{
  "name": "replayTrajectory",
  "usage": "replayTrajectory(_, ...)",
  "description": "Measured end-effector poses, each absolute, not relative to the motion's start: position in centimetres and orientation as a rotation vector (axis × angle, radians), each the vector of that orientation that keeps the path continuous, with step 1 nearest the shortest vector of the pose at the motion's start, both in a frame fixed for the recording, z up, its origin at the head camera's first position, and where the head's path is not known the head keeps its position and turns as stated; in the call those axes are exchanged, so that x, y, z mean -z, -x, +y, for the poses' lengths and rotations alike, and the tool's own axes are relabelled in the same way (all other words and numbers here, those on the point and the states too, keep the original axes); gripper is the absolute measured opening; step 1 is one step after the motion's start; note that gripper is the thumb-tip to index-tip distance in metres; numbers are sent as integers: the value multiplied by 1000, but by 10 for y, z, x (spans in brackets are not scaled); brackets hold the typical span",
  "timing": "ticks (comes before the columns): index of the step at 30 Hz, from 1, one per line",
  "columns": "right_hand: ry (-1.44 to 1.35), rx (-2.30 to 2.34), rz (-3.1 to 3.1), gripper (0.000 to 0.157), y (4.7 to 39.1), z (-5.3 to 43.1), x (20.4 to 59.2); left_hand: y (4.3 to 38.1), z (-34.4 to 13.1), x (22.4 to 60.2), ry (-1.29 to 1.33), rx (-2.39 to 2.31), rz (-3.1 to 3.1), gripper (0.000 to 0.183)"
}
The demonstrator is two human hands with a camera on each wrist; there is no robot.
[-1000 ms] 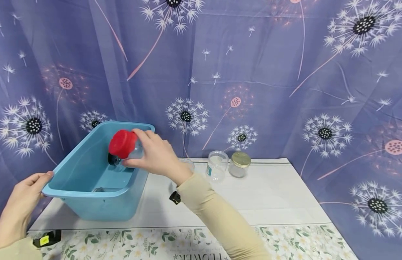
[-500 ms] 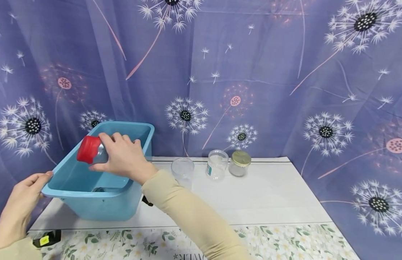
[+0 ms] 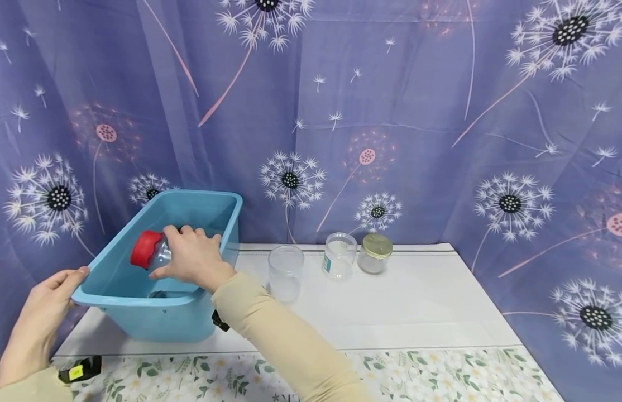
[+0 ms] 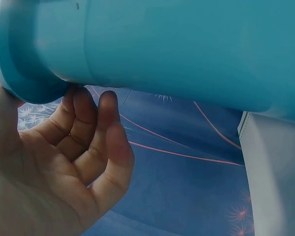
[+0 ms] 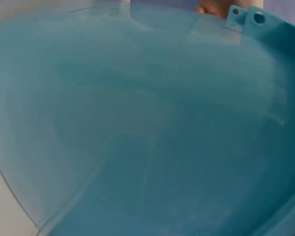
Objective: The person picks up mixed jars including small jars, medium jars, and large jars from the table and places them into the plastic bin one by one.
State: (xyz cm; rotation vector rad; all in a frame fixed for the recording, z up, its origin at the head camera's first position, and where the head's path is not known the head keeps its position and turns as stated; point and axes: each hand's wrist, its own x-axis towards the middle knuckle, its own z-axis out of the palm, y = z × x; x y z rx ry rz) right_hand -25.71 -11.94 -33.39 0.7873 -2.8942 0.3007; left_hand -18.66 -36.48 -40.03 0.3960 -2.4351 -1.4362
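Hands, two: left hand [image 3: 52,301], right hand [image 3: 195,259]. Black wrist devices, two, one at each wrist. Blue bin [image 3: 155,324], one, by the left edge of the table [image 3: 416,301]. Lidded jars, two: red-lidded jar [image 3: 149,249] over the bin, gold-lidded jar [image 3: 375,254] near the table's back edge. Clear containers, two: plain one [image 3: 286,273], labelled one [image 3: 339,257]. Inside the bin's near rim, at least one mostly hidden item [image 3: 158,294], kind unclear.

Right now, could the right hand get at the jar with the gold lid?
Probably not without letting go first: the right hand grips the red-topped jar at the blue tub. Nothing seems to cover the gold-lidded jar, though.
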Motion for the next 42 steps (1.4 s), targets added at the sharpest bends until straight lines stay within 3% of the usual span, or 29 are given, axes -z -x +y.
replayTrajectory(42,-733,-169,-3007,82,254,-132,349,188,-365,401,-392,1412,-2434,29)
